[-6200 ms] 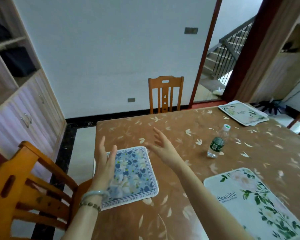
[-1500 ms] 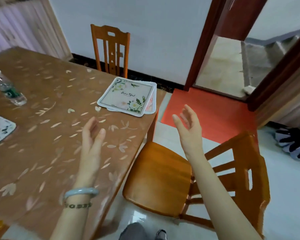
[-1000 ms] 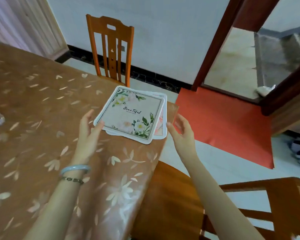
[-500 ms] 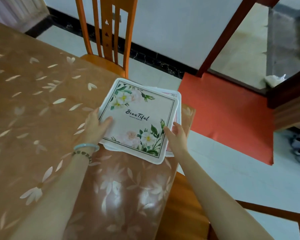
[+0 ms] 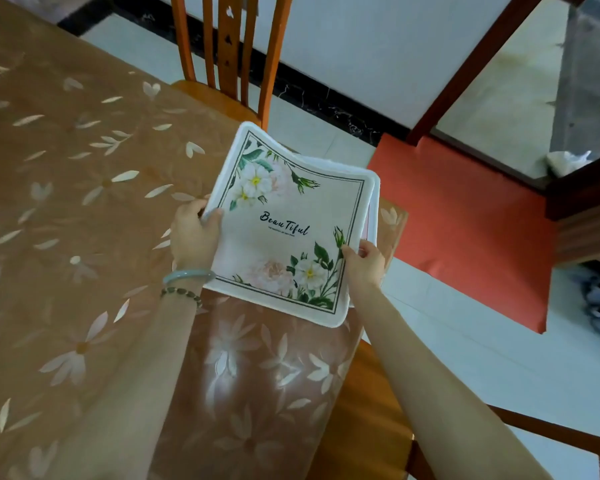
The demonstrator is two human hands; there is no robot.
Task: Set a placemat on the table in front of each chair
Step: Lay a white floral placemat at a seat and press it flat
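My left hand is stretched out ahead of me, thumb on top and fingers curled under, pinching the near left edge of the placemat. My right hand reaches forward on a bare, nearly straight arm and pinches the placemat's right edge the same way, thumb above. Two bracelets circle my left wrist, and both forearms run up from the bottom of the view.
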